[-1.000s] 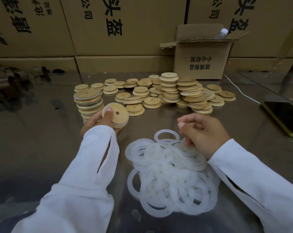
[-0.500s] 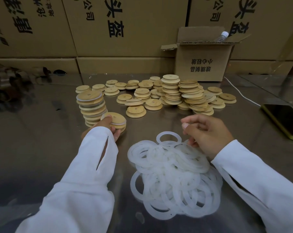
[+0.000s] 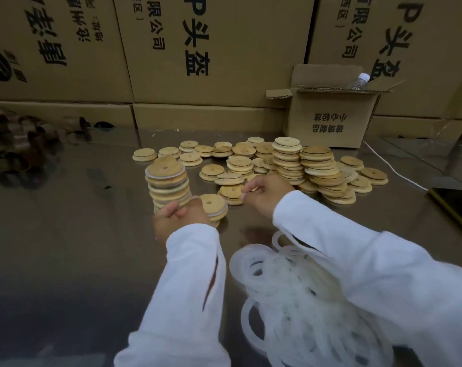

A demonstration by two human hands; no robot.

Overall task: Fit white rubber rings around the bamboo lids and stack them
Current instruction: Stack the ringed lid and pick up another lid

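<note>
Just beyond left hand [image 3: 180,217]: tall stack of round, ringed bamboo lids [image 3: 168,181]. Against its fingertips, to the right: short stack of ringed lids [image 3: 214,207], topped by the lid held aloft a second ago, now laid down. Fingers curled at its edge, grip or mere touch not clear. Under right hand [image 3: 264,194]: loose bare bamboo lids [image 3: 229,193]. Hand gone forward from heap of white rubber rings [image 3: 304,300], now behind its wrist. Fingers curled, contents not discernible. One lid finished and stacked; fetching of the next likely begun.
</note>
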